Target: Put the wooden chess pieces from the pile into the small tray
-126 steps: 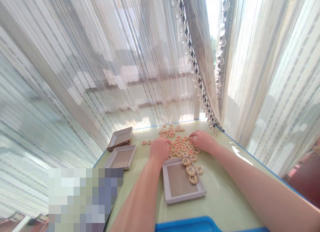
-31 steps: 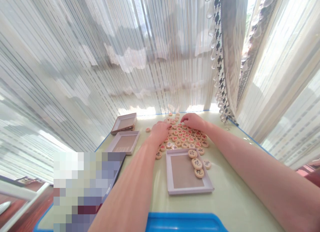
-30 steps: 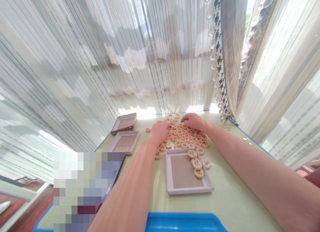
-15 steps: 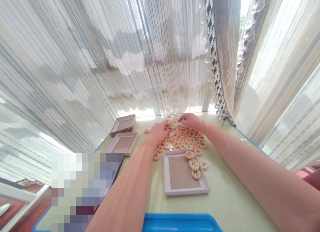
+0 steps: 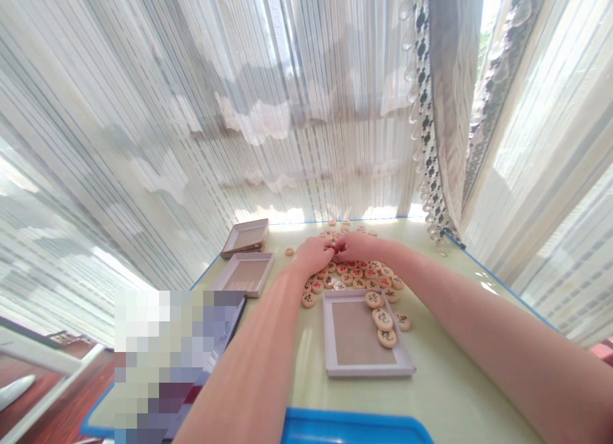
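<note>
My left hand (image 5: pixel 315 255) and my right hand (image 5: pixel 357 245) meet over a spread of round wooden Chinese chess pieces (image 5: pixel 358 282), marked with red or black characters. The fingers of both hands are bent in and closed, fingertips almost touching; whatever is between them is too small and hidden to make out. Just in front of the pieces lies a shallow white box tray (image 5: pixel 407 366) with a grey-brown bottom. Several black-marked pieces (image 5: pixel 382 320) rest along its right side, and another piece (image 5: pixel 403 321) is on the table just outside it.
At left are a second shallow box (image 5: pixel 249 273) and a stacked pair of box parts (image 5: pixel 246 236). A lone piece (image 5: pixel 289 252) lies beside them. Nearer is a dark-edged, partly blurred-out object (image 5: pixel 225 342). A blue plastic edge (image 5: pixel 357 428) is closest; string curtains (image 5: pixel 306 144) hang behind the table.
My right hand has come down and left to meet my left hand over the pieces. Both sets of fingers have drawn together. The whole view has shifted slightly.
</note>
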Demonstrator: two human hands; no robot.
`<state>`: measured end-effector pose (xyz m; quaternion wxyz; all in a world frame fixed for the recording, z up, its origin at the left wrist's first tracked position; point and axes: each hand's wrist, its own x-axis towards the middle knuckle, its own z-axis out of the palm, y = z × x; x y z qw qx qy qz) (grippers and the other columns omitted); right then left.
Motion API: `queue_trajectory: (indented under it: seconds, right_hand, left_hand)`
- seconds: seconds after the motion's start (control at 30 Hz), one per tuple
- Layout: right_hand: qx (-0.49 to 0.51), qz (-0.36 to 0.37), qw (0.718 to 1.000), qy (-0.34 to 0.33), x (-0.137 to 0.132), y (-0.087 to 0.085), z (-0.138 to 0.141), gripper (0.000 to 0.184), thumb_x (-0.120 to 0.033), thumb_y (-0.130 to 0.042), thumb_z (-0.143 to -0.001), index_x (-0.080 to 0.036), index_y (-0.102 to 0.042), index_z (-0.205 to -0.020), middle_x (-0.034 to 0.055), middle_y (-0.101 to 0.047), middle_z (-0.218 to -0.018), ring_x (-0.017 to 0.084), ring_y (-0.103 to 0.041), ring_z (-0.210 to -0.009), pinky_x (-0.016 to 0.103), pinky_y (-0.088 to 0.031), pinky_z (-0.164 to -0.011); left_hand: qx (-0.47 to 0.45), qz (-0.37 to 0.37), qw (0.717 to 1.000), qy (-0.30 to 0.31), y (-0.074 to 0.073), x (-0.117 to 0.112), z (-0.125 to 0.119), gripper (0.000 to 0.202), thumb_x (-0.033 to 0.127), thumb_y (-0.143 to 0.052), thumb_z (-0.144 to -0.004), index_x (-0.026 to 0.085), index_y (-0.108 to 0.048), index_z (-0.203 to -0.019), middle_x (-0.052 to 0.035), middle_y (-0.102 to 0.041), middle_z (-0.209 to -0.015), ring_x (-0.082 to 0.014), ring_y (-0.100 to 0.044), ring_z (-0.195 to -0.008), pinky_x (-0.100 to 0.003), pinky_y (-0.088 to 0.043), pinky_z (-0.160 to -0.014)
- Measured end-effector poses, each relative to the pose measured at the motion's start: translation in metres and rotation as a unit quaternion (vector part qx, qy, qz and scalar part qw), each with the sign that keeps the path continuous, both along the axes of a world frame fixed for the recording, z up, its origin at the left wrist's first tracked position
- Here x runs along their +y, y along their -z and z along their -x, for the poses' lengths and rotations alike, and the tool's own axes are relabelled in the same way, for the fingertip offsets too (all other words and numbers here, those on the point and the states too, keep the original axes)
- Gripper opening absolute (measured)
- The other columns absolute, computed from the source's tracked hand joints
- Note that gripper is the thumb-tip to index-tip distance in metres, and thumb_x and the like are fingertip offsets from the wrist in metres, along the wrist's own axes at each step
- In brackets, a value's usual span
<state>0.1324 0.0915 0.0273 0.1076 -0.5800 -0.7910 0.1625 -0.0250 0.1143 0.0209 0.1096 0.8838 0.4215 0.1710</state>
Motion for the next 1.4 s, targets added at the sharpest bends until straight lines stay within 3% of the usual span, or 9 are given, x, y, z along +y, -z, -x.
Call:
queue_trajectory:
  seconds: [0.2, 0.3, 0.4, 0.57, 0.8, 0.93, 1.07, 1.17, 1.4]
  right_hand:
    - [0.021, -0.047, 0.998, 0.035, -0.004, -0.004, 0.000, 0.019, -0.025, -0.062, -0.069, -0.022, -0.065, -0.088, 0.0008, -0.065, -0.081, 0.012, -0.055, -0.063, 0.022, -0.037, -0.053]
    - [0.002, -0.066, 0.998, 0.025, -0.004, -0.005, 0.002, 0.022, -0.020, -0.062, -0.067, -0.023, -0.067, -0.088, 0.0023, -0.064, -0.092, 0.014, -0.056, -0.070, 0.022, -0.040, -0.058]
    - [0.003, -0.078, 0.997, 0.004, -0.005, -0.005, 0.005, 0.025, -0.018, -0.056, -0.071, -0.025, -0.067, -0.092, 0.0024, -0.063, -0.097, 0.015, -0.057, -0.076, 0.023, -0.041, -0.063]
    - [-0.024, -0.082, 0.994, -0.065, -0.006, -0.004, 0.011, 0.024, -0.025, -0.053, -0.076, -0.027, -0.070, -0.094, 0.0042, -0.062, -0.098, 0.018, -0.057, -0.083, 0.027, -0.041, -0.072]
    - [-0.043, -0.095, 0.994, -0.034, -0.004, 0.001, 0.011, 0.027, -0.039, -0.058, -0.074, -0.022, -0.068, -0.093, 0.0062, -0.062, -0.094, 0.019, -0.056, -0.082, 0.027, -0.040, -0.069]
    - [-0.064, -0.108, 0.991, -0.040, -0.003, 0.004, 0.011, 0.021, -0.035, -0.054, -0.077, -0.018, -0.067, -0.077, 0.0064, -0.062, -0.084, 0.018, -0.054, -0.075, 0.026, -0.039, -0.064]
    - [0.024, -0.126, 0.991, 0.027, -0.006, -0.001, 0.009, 0.018, -0.033, -0.055, -0.075, -0.019, -0.065, -0.074, 0.0044, -0.061, -0.088, 0.014, -0.053, -0.072, 0.025, -0.038, -0.064]
    - [0.140, -0.083, 0.982, 0.096, -0.009, -0.008, 0.005, 0.022, -0.038, -0.055, -0.073, -0.020, -0.065, -0.079, 0.0022, -0.060, -0.079, 0.012, -0.050, -0.063, 0.024, -0.038, -0.058]
    - [0.258, -0.025, 0.958, 0.125, -0.011, -0.015, -0.011, 0.021, -0.038, -0.058, -0.068, -0.019, -0.064, -0.074, -0.0033, -0.048, -0.057, 0.008, -0.040, -0.051, 0.022, -0.031, -0.047]
  left_hand:
    - [-0.130, 0.059, 0.985, -0.095, 0.000, 0.008, 0.007, 0.033, 0.009, -0.046, -0.059, 0.020, -0.072, -0.075, -0.0020, -0.070, -0.091, -0.0177, -0.060, -0.082, -0.026, -0.045, -0.076]
    - [-0.234, 0.042, 0.957, -0.164, -0.003, 0.012, 0.012, 0.036, 0.008, -0.042, -0.060, 0.018, -0.072, -0.078, -0.0033, -0.070, -0.087, -0.0165, -0.060, -0.077, -0.026, -0.046, -0.074]
    - [-0.272, 0.014, 0.945, -0.183, -0.005, 0.014, 0.014, 0.035, 0.009, -0.041, -0.062, 0.018, -0.072, -0.076, -0.0034, -0.070, -0.079, -0.0163, -0.060, -0.075, -0.027, -0.046, -0.073]
    - [-0.248, 0.013, 0.950, -0.188, -0.002, 0.014, 0.012, 0.032, 0.010, -0.042, -0.062, 0.018, -0.071, -0.072, -0.0029, -0.069, -0.075, -0.0157, -0.060, -0.071, -0.026, -0.047, -0.070]
    - [-0.234, -0.002, 0.959, -0.158, 0.000, 0.013, 0.010, 0.035, 0.009, -0.040, -0.060, 0.020, -0.071, -0.073, -0.0021, -0.069, -0.078, -0.0164, -0.061, -0.081, -0.025, -0.047, -0.074]
    - [-0.223, -0.001, 0.962, -0.160, 0.000, 0.014, 0.012, 0.035, 0.010, -0.040, -0.060, 0.020, -0.071, -0.072, -0.0025, -0.069, -0.078, -0.0174, -0.061, -0.083, -0.026, -0.047, -0.076]
    - [-0.222, 0.016, 0.961, -0.163, 0.000, 0.015, 0.013, 0.031, 0.011, -0.042, -0.062, 0.020, -0.071, -0.072, -0.0021, -0.069, -0.078, -0.0162, -0.060, -0.080, -0.026, -0.047, -0.075]
    - [-0.248, 0.051, 0.957, -0.141, -0.001, 0.011, 0.010, 0.026, 0.019, -0.045, -0.068, 0.019, -0.070, -0.075, -0.0006, -0.067, -0.072, -0.0148, -0.059, -0.072, -0.025, -0.047, -0.066]
    - [-0.279, 0.097, 0.954, -0.049, -0.006, -0.002, 0.002, 0.026, 0.036, -0.060, -0.069, 0.016, -0.069, -0.082, -0.0032, -0.068, -0.078, -0.0143, -0.059, -0.072, -0.023, -0.045, -0.062]
